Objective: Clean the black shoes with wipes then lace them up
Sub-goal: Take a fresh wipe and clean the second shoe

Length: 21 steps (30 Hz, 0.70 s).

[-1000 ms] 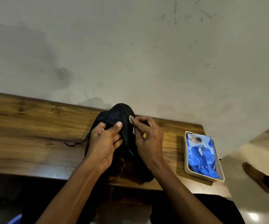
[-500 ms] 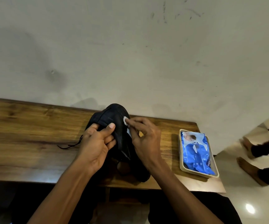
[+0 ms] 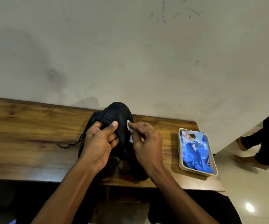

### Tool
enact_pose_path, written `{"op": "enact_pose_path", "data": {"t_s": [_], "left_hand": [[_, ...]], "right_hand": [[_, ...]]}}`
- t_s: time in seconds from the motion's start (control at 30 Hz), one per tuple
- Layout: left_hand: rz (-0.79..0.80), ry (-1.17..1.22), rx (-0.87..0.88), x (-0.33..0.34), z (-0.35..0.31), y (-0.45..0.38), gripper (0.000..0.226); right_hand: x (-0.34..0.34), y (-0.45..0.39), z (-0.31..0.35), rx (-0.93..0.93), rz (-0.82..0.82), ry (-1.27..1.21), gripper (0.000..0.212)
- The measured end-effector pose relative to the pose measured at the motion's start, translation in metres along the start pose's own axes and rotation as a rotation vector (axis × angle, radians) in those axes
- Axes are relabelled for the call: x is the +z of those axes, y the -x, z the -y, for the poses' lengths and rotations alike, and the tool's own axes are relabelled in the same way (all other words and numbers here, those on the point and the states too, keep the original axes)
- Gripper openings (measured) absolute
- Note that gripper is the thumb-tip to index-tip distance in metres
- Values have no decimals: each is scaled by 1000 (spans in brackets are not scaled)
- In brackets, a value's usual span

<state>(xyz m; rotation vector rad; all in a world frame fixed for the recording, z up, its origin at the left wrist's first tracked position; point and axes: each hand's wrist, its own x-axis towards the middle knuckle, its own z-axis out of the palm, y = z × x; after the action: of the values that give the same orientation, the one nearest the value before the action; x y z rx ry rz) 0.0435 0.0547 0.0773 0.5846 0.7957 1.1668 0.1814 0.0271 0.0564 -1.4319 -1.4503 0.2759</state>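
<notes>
Gripping the black shoe (image 3: 119, 113) with my left hand (image 3: 98, 143), I pinch a white wipe (image 3: 129, 122) against it with my right hand (image 3: 146, 143). Right of the shoe sits the blue wipes pack (image 3: 195, 151).

Shoe (image 3: 119, 115) on the table (image 3: 25, 135), wipes pack (image 3: 195, 152) in a tray (image 3: 181, 165) right of it.

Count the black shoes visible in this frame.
1 that is plainly seen: the black shoe is gripped by the left hand above the wooden table, while the right hand pinches a white wipe against it. Any second shoe may be hidden behind.
</notes>
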Motion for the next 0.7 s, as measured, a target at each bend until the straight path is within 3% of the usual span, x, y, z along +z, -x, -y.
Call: {"op": "enact_pose_path", "data": {"t_s": [0.2, 0.53, 0.7], "left_hand": [[-58, -22, 10, 0, 0, -4, 21], [-22, 18, 6, 7, 1, -2, 16], [-64, 5, 8, 1, 1, -5, 11]], "right_hand": [[4, 33, 0, -283, 78, 87, 29], [11, -11, -4, 13, -74, -64, 27], [9, 12, 0, -125, -12, -33, 26]]}}
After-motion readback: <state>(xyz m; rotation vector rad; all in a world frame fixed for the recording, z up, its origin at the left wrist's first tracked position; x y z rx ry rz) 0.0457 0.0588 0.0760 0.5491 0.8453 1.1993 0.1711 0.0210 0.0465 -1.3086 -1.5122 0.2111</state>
